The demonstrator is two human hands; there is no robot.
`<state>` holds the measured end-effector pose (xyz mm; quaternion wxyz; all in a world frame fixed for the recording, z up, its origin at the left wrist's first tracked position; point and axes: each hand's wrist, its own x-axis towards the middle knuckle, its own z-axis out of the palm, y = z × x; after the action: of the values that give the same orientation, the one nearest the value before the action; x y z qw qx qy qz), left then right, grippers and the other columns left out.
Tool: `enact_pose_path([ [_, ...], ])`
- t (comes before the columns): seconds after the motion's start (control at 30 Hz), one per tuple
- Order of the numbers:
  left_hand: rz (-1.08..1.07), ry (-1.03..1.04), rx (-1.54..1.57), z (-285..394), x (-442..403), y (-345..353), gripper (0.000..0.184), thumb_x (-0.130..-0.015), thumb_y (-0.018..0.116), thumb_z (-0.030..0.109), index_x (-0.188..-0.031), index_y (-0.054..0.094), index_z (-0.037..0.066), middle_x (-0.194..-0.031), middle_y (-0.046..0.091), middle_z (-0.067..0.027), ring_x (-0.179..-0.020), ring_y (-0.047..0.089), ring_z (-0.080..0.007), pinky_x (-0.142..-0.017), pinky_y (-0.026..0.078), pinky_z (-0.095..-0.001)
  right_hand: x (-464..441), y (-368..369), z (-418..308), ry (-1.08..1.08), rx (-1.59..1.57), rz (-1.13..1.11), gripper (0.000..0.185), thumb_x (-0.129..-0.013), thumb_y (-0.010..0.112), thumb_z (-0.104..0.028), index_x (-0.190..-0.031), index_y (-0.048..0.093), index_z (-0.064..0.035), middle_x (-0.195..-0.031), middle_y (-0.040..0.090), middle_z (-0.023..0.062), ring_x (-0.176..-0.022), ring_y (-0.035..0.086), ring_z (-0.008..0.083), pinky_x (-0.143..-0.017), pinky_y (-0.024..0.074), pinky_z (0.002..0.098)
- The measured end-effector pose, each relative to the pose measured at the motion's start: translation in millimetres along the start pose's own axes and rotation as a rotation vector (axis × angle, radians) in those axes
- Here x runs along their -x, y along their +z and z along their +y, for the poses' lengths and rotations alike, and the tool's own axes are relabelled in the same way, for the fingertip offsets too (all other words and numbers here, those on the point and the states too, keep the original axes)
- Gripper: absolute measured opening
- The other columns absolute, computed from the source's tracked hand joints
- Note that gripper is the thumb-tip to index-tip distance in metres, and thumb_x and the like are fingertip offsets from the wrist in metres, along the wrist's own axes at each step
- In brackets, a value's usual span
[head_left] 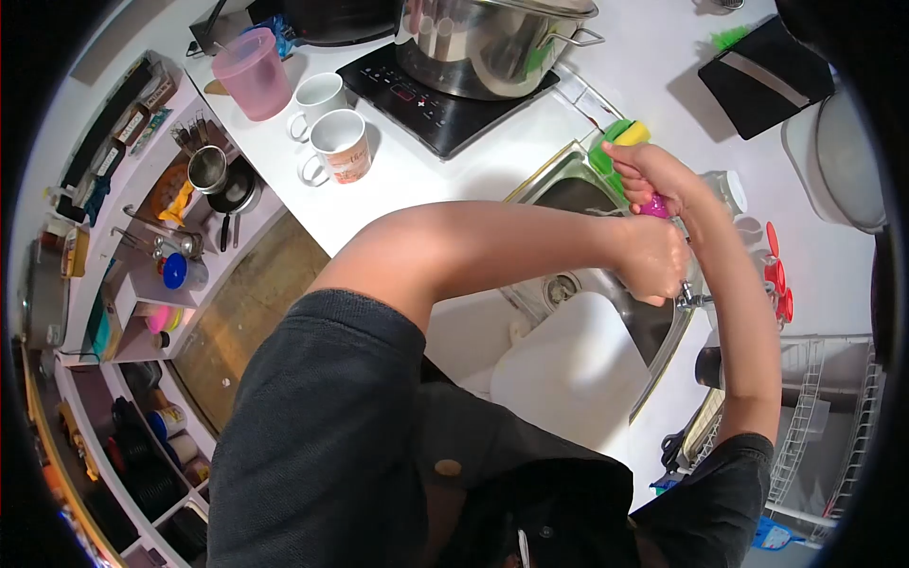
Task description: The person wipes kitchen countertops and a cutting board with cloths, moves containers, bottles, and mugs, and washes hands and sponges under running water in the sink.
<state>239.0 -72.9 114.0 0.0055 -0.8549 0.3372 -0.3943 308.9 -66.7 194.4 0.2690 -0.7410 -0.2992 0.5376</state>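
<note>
Over the sink (pixel 660 364), my left hand (pixel 653 260) is closed in a fist. My right hand (pixel 649 175) is closed just beyond it, with the thumb sticking out. A bright pink thing (pixel 653 205) shows between the two hands; both appear to grip it, and most of it is hidden in the fingers. It looks soft, but I cannot tell its kind. The metal faucet (pixel 693 300) is right beside my left fist. Beyond my right hand stands a green holder (pixel 606 151) with a yellow sponge (pixel 632 133). A white board (pixel 573 364) lies across the near part of the sink.
Two white mugs (pixel 341 147) and a pink pitcher (pixel 252 76) stand on the counter at the left. A large steel pot (pixel 473 47) sits on a black induction cooker (pixel 440 123). Red-lidded containers (pixel 776 275) and a wire dish rack (pixel 800 417) are at the right.
</note>
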Motion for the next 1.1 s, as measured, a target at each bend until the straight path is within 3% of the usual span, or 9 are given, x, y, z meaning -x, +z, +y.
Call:
enact_pose_path([
  [0.23, -0.518, -0.247, 0.129, 3.5, 12.1, 27.0, 0.02, -0.072, 0.056, 0.025, -0.069, 0.068, 0.01, -0.08, 0.068, -0.008, -0.082, 0.065, -0.0267, -0.071, 0.05, -0.044, -35.1, 16.2, 28.7, -0.292, 0.547, 0.396, 0.051, -0.092, 0.051, -0.037, -0.06, 0.051, 0.003, -0.05, 0.048, 0.0148, -0.044, 0.051, 0.0285, -0.048, 0.0424, 0.0382],
  [0.3, -0.524, -0.318, 0.157, 3.2, 16.5, 46.2, 0.023, -0.073, 0.054, 0.024, -0.083, 0.067, 0.008, -0.09, 0.068, -0.0103, -0.089, 0.063, -0.028, -0.079, 0.048, -0.0451, -49.5, 14.2, 42.3, -0.359, 0.671, 0.558, 0.054, -0.092, 0.049, -0.039, -0.072, 0.058, 0.0108, -0.063, 0.055, 0.0302, -0.069, 0.059, 0.0458, -0.069, 0.0462, 0.0483],
  [0.4, -0.354, -0.394, 0.257, 9.8, 33.3, 71.8, 0.033, -0.074, 0.053, 0.021, -0.101, 0.063, 0.007, -0.105, 0.065, -0.0119, -0.101, 0.06, -0.0287, -0.089, 0.045, -0.0441, -68.9, 20.3, 62.9, -0.394, 0.598, 0.662, 0.055, -0.091, 0.049, -0.039, -0.069, 0.059, 0.0096, -0.068, 0.056, 0.0328, -0.076, 0.057, 0.0492, -0.075, 0.0445, 0.05],
  [0.73, -0.586, -0.647, 0.301, 33.2, 58.4, 107.3, 0.026, -0.062, 0.062, 0.034, -0.068, 0.066, 0.009, -0.076, 0.067, -0.0119, -0.07, 0.064, -0.0313, -0.064, 0.05, -0.0397, -111.2, 64.5, 118.4, -0.389, 0.63, 0.634, 0.052, -0.093, 0.047, -0.038, -0.075, 0.061, 0.0094, -0.076, 0.058, 0.0332, -0.081, 0.057, 0.0498, -0.075, 0.0449, 0.051],
  [0.8, -0.417, -0.571, 0.21, 46.1, 72.1, 101.3, 0.021, -0.063, 0.065, 0.031, -0.066, 0.064, 0.01, -0.07, 0.064, -0.0076, -0.067, 0.062, -0.0273, -0.067, 0.05, -0.0389, -107.0, 65.5, 114.8, -0.334, 0.541, 0.619, 0.056, -0.093, 0.046, -0.041, -0.074, 0.06, 0.0098, -0.074, 0.058, 0.0325, -0.078, 0.057, 0.049, -0.075, 0.0455, 0.0501],
  [0.87, -0.313, -0.449, 0.089, 64.3, 94.4, 89.3, 0.017, -0.067, 0.065, 0.028, -0.069, 0.064, 0.011, -0.072, 0.063, -0.0052, -0.074, 0.062, -0.0246, -0.076, 0.049, -0.0388, -80.9, 54.6, 99.3, -0.374, 0.088, 0.299, 0.054, -0.093, 0.048, -0.045, -0.059, 0.049, -0.003, -0.055, 0.05, 0.009, -0.054, 0.053, 0.0192, -0.053, 0.0432, 0.0324],
  [0.93, -0.067, -0.474, 0.125, 83.4, 94.0, -6.2, 0.019, -0.066, 0.065, 0.021, -0.082, 0.061, 0.013, -0.091, 0.057, -0.0058, -0.096, 0.051, -0.0221, -0.093, 0.037, -0.0441, -46.8, 57.8, 76.4, -0.498, -0.238, 0.134, 0.047, -0.097, 0.043, -0.04, -0.06, 0.036, -0.0118, -0.053, 0.034, -0.0004, -0.052, 0.041, 0.0132, -0.055, 0.0399, 0.0274],
  [1.03, 0.196, -0.897, 0.089, 122.8, 123.6, -84.1, 0.03, -0.068, 0.071, 0.016, -0.093, 0.057, 0.01, -0.105, 0.051, -0.0075, -0.107, 0.045, -0.0254, -0.098, 0.032, -0.0427, 5.6, 79.2, 46.8, -0.834, 0.394, 0.289, 0.044, -0.099, 0.039, -0.031, -0.062, 0.037, -0.0071, -0.067, 0.042, 0.0031, -0.068, 0.042, 0.0162, -0.067, 0.0378, 0.0289],
  [1.1, 0.298, -1.248, 0.003, 149.2, 134.7, -119.8, 0.039, -0.066, 0.073, 0.012, -0.1, 0.055, 0.01, -0.108, 0.05, -0.0095, -0.107, 0.045, -0.0287, -0.097, 0.034, -0.0416, 34.3, 130.7, 34.0, -1.218, 0.67, 0.46, 0.036, -0.092, 0.047, -0.025, -0.067, 0.053, 0.0007, -0.077, 0.042, 0.0107, -0.085, 0.039, 0.0262, -0.074, 0.0337, 0.0354],
])
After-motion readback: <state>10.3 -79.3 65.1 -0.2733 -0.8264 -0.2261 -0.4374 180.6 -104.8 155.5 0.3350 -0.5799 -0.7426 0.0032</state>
